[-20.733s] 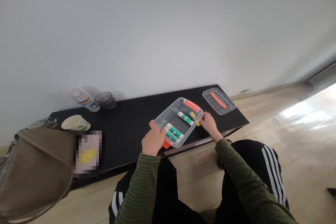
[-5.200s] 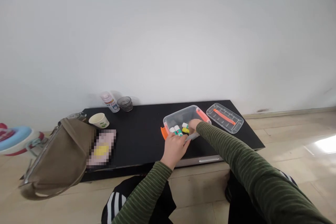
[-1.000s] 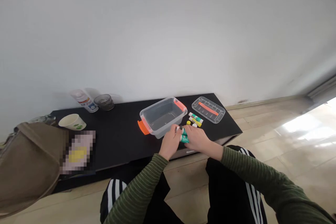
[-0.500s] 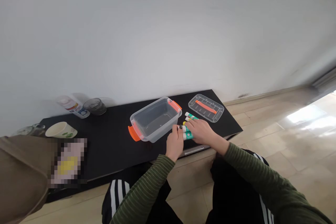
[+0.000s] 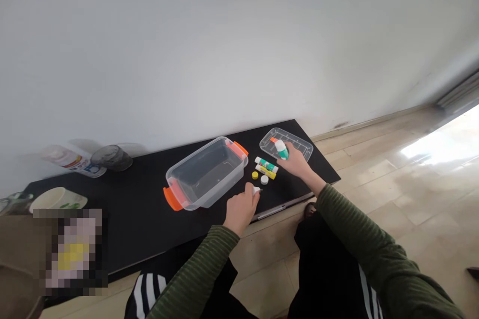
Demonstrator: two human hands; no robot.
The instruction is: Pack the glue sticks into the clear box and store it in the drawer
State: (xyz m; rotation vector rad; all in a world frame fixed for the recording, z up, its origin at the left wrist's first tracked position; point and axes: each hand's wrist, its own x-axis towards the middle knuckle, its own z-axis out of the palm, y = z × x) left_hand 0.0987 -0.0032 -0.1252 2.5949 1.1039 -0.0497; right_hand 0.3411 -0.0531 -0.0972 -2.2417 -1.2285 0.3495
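My right hand (image 5: 295, 162) is closed around a green-and-white glue stick (image 5: 282, 149), raised above the clear lid. My left hand (image 5: 240, 208), near the table's front edge, pinches a small white piece (image 5: 256, 190) that looks like a glue stick cap; the fingers hide most of it. Between the hands, another green-and-white glue stick (image 5: 266, 164) lies beside a yellow stick (image 5: 267, 172). A yellow cap (image 5: 255, 175) and a white cap (image 5: 264, 180) rest just in front of them.
A clear plastic box (image 5: 209, 199) with orange handles stands left of the sticks. Its clear lid (image 5: 304, 149) lies at the back right of the black table (image 5: 142, 219). A spray can (image 5: 75, 162), a dark glass (image 5: 111, 158) and a paper cup (image 5: 56, 202) are farther left.
My hands have moved apart. The right one has lifted a glue stick up and back, while the left has come slightly left and forward. Two loose caps now show on the table.
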